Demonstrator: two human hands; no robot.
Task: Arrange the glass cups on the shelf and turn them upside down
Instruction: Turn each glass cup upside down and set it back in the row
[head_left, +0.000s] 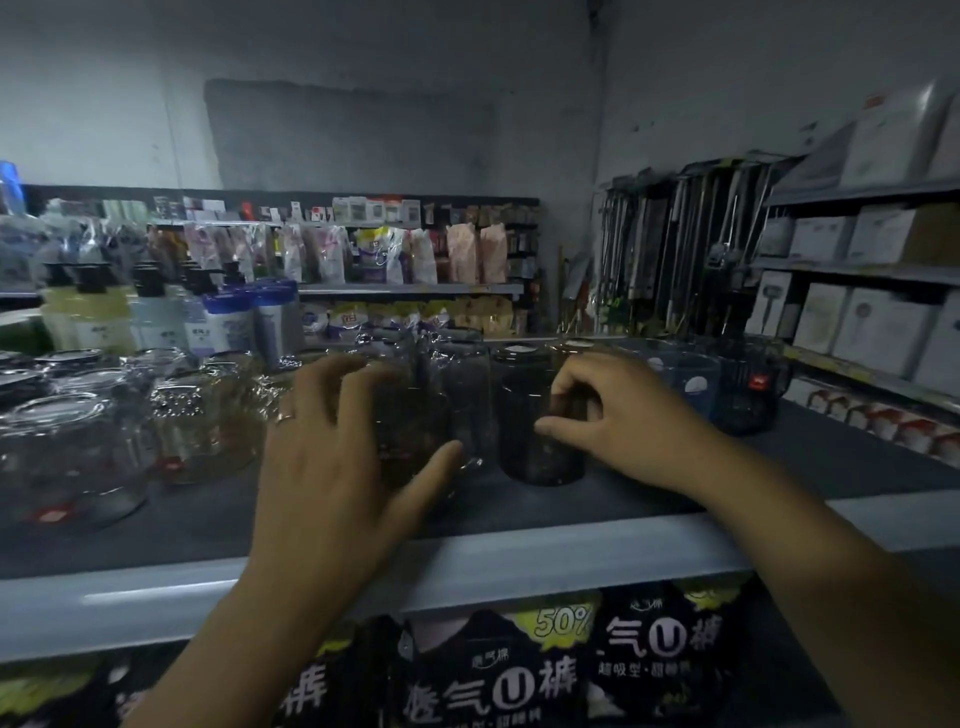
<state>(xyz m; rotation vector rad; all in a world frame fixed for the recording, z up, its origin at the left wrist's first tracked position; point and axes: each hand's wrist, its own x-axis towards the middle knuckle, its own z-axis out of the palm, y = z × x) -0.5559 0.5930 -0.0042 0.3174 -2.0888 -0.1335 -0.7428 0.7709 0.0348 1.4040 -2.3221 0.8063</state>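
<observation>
Grey shelf (519, 561) right across mid-frame, glass cups (78, 452) crowding its left side. Left hand (332, 457) at centre, fingers spread, thumb curling round a clear cup (415, 431). Right hand (618, 415) just right, pinching the dark cup (524, 447) beside it. Ring (284, 415) on a left finger.

Shop, retail aisle.
Shelves (857, 270) held boxes (878, 234), hanging packets (462, 254), bottles (98, 312) in rows; cups (72, 457) carried red stickers (51, 515).

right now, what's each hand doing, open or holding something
left hand: fingers and thumb curled round a clear glass cup on the shelf.
right hand: grips the dark glass cup beside it.
</observation>
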